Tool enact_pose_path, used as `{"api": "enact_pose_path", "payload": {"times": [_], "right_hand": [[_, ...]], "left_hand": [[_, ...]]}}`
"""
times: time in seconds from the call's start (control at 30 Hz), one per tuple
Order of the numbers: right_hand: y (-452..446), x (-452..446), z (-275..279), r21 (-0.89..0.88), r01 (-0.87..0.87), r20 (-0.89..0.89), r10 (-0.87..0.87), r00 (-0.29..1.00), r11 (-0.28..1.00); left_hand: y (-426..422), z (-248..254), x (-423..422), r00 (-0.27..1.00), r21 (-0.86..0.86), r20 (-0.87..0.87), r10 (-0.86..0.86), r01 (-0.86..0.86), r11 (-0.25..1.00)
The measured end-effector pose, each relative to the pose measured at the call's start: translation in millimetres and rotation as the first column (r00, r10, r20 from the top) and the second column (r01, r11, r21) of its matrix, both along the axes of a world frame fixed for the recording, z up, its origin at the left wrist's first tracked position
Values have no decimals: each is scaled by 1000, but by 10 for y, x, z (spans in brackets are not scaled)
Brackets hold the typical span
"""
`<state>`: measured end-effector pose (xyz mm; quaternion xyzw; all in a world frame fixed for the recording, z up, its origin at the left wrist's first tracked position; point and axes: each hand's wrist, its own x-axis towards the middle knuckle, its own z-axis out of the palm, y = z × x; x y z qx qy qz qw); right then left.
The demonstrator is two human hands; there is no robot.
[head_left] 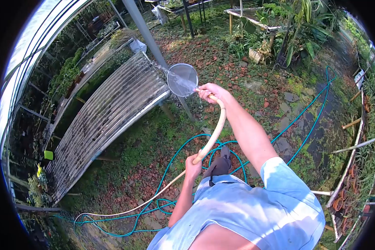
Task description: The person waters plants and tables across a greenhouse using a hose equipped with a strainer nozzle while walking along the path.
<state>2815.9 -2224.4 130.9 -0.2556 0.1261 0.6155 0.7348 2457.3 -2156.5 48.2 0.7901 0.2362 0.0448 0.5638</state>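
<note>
My right hand [210, 92] is closed round the front end of a pale hose [218, 129], just behind a round mesh strainer [182, 80]. Water shows inside the strainer's ring. Lower down, my left hand [193, 166] is wrapped round the same hose, which bends between the two hands. From my left hand a thinner pale length runs down to the left over the ground.
A slatted corrugated bench [108, 121] stands at the left beside a grey metal post [148, 35]. Teal hose [304, 110] loops over the leafy ground around my foot [225, 153]. Potted plants [337, 203] line a rack at the right.
</note>
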Motion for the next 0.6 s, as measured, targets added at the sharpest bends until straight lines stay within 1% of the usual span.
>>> {"api": "enact_pose_path", "payload": {"times": [0.07, 0.1, 0.17, 0.2, 0.23, 0.27, 0.3, 0.33, 0.4, 0.43, 0.5, 0.53, 0.57, 0.6], "right_hand": [[-102, 343, -5, 10, 12, 7, -12, 1000, 1000], [-141, 519, -5, -10, -3, 47, 4, 999, 1000], [-196, 924, -63, -25, -38, 28, 39, 999, 999], [-186, 1178, -113, -32, -67, 18, 67, 998, 997], [-171, 1420, -219, 41, -130, -33, 131, 991, 991], [-204, 1661, -314, 19, -117, -58, 118, 991, 993], [-232, 1803, -238, -1, -106, -82, 106, 991, 994], [-253, 1956, -204, -16, -93, -107, 91, 990, 996], [-289, 2315, -155, 20, -113, -167, 115, 979, 993], [-303, 2491, -171, 11, -92, -201, 92, 975, 996], [-374, 2716, -113, 63, -82, -215, 94, 972, 995], [-389, 2823, -91, 78, -72, -222, 88, 971, 994], [-391, 2942, -60, 94, -101, -233, 121, 965, 990], [-379, 3056, -26, 81, -108, -203, 123, 971, 991]], "left_hand": [[-129, -105, 358, 1000, -69, -21, 11, -12, 998], [-208, -77, 529, 995, -161, -104, -7, -10, 987], [-408, -160, 921, 991, -158, -104, -84, 67, 985], [-508, -123, 1118, 987, -166, -108, -119, 100, 981], [-598, -98, 1309, 988, -102, -107, -115, 104, 989], [-644, -93, 1495, 985, -133, -111, -130, 115, 984], [-658, -87, 1709, 983, -160, -115, -142, 123, 979], [-651, 72, 1937, 981, -183, -120, -156, 132, 974], [-703, 402, 2330, 972, -255, -136, -191, 152, 955], [-750, 536, 2514, 966, -294, -127, -223, 179, 939], [-912, 765, 2815, 950, -371, -63, -307, 263, 891], [-1008, 839, 2947, 936, -405, -12, -351, 316, 858], [-1097, 755, 3086, 909, -448, -65, -411, 341, 826], [-1185, 883, 3228, 917, -417, 5, -399, 364, 833]]}}
